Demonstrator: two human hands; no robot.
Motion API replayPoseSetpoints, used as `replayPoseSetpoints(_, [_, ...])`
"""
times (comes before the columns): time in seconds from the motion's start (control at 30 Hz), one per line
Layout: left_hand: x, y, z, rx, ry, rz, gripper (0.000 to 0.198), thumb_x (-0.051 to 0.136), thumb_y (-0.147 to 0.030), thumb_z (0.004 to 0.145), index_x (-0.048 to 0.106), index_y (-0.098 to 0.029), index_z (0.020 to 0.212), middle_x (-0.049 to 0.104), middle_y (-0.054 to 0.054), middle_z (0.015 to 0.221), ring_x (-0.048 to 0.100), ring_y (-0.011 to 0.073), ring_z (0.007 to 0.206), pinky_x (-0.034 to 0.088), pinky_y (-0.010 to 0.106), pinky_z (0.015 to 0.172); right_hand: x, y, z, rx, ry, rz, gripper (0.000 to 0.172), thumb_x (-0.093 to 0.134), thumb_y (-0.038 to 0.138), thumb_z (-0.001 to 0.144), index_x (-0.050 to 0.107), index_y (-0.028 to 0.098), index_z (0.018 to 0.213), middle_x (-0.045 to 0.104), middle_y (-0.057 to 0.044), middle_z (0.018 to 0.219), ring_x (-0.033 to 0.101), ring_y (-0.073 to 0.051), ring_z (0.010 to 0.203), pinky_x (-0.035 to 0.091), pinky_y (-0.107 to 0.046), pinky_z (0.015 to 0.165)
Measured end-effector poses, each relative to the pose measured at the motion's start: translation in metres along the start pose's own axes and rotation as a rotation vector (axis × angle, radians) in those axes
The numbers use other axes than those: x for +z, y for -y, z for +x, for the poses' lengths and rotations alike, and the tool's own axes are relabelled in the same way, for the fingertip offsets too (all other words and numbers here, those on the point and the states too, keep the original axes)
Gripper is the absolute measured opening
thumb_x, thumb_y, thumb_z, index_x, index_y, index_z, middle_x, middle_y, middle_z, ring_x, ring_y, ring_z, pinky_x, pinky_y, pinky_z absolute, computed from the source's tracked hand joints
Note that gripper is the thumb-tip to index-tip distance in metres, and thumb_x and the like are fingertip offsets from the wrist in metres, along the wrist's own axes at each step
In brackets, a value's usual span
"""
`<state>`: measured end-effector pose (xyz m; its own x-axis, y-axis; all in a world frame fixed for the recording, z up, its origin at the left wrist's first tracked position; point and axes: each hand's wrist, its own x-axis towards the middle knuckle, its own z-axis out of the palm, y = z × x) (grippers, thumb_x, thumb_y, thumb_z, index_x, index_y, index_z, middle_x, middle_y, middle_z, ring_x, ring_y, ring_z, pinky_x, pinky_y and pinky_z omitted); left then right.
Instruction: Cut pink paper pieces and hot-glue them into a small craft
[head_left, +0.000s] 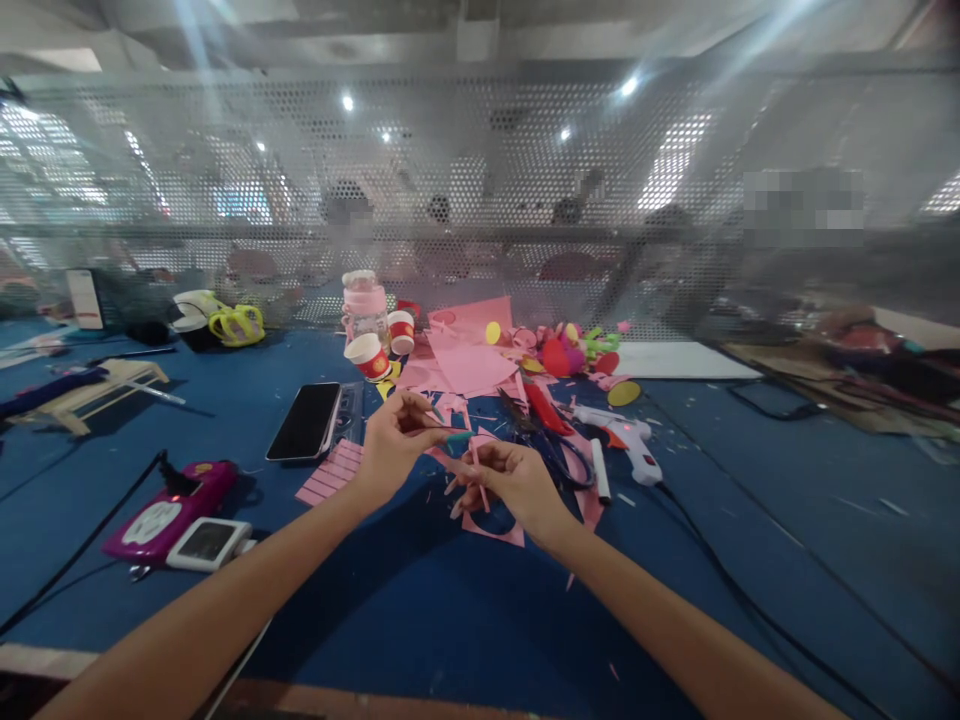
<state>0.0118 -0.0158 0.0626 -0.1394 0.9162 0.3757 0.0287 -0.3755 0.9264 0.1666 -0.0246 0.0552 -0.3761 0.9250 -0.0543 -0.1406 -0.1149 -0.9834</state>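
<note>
Over the middle of the blue table, my left hand [399,445] is closed in a pinch, thumb against forefinger. A thin dark strand runs from its fingertips toward the other hand; teal shows at the thumb's end, perhaps a nail. Close beside it, my right hand [521,485] pinches a narrow pink paper strip [480,470], which stands roughly upright between the fingers. Under the right hand lies a pink paper sheet [510,533] with a rounded cutout. Scissors [559,455] with dark handles rest just beyond the right hand, partly covered by scraps.
A glue gun [637,450] with a cord and a white roll [601,470] lie right. Left are a phone [306,422], ruled pink paper [330,470], a purple power strip [169,510] and a white device [210,543]. Behind stand paper cups [367,355], a pink bottle [365,305] and pink sheets [465,360].
</note>
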Motion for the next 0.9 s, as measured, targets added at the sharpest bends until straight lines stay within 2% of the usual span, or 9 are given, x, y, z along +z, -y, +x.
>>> replayPoseSetpoints(0.27, [0.002, -0.0008, -0.0012, -0.012, -0.043, -0.024, 0.03, 0.072, -0.015, 0.053, 0.048, -0.017, 0.072, 0.055, -0.006, 0.058, 0.055, 0.0084, 0.054, 0.047, 0.021, 0.055, 0.0007, -0.0002, -0.0006, -0.006, 0.032, 0.01, 0.03, 0.073, 0.032, 0.054, 0.053, 0.014, 0.067, 0.064, -0.002, 0.057, 0.061, -0.016, 0.044, 0.046, -0.022, 0.04])
replayPoseSetpoints(0.47, [0.0036, 0.0045, -0.0011, -0.069, -0.005, -0.082, 0.032, 0.072, -0.02, 0.055, 0.048, -0.017, 0.075, 0.052, -0.007, 0.056, 0.052, 0.007, 0.052, 0.045, 0.019, 0.054, 0.0013, -0.0021, 0.0001, -0.007, 0.035, 0.008, 0.029, 0.073, 0.031, 0.055, 0.053, 0.013, 0.065, 0.064, -0.002, 0.058, 0.062, -0.016, 0.046, 0.046, -0.02, 0.04])
replayPoseSetpoints(0.9, [0.0062, 0.0014, -0.0019, -0.117, -0.019, -0.136, 0.033, 0.073, -0.023, 0.053, 0.048, -0.016, 0.073, 0.051, -0.007, 0.055, 0.053, 0.007, 0.052, 0.045, 0.02, 0.055, 0.0014, -0.0034, -0.0001, 0.027, 0.064, 0.035, 0.029, 0.074, 0.03, 0.053, 0.053, 0.014, 0.064, 0.064, -0.001, 0.057, 0.062, -0.016, 0.046, 0.045, -0.02, 0.04])
